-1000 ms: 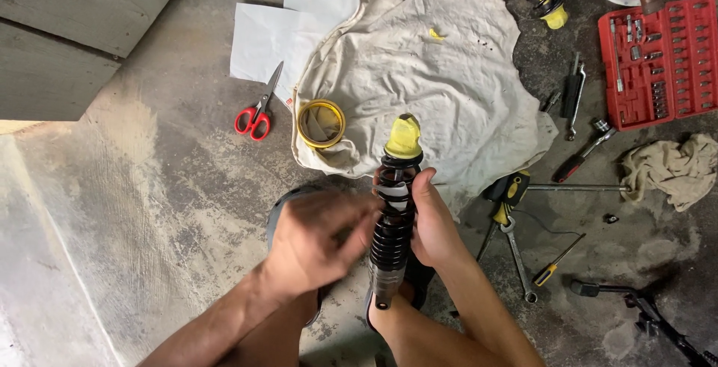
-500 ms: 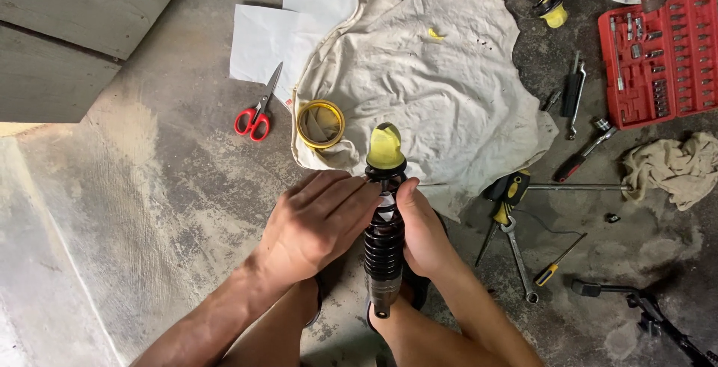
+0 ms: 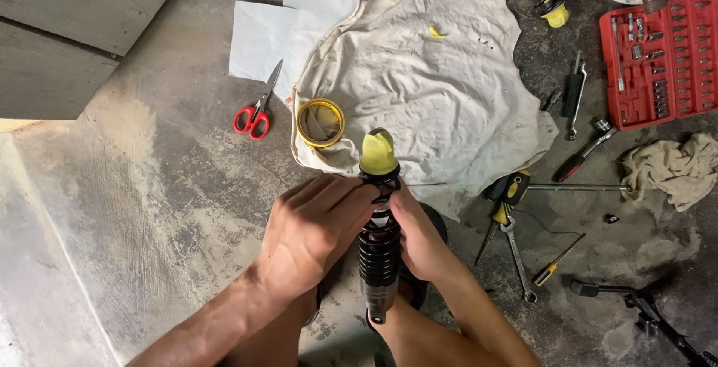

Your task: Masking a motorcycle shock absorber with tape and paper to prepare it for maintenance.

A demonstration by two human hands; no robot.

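Left hand [image 3: 318, 225] clasping shock absorber [image 3: 379, 225], right hand [image 3: 419, 236] gripping it

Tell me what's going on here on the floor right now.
A person holds a black coil-spring shock absorber with a yellow end cap upright between both hands: the left hand and the right hand grip its upper part. Behind it lie a beige cloth, a roll of yellow tape and red-handled scissors. A red socket set and hand tools lie to the right.

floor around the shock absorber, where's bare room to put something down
Bare concrete lies left of the left hand, below the red scissors. The white cloth is mostly free. Right of the right hand it is crowded: screwdrivers, wrench, socket set.
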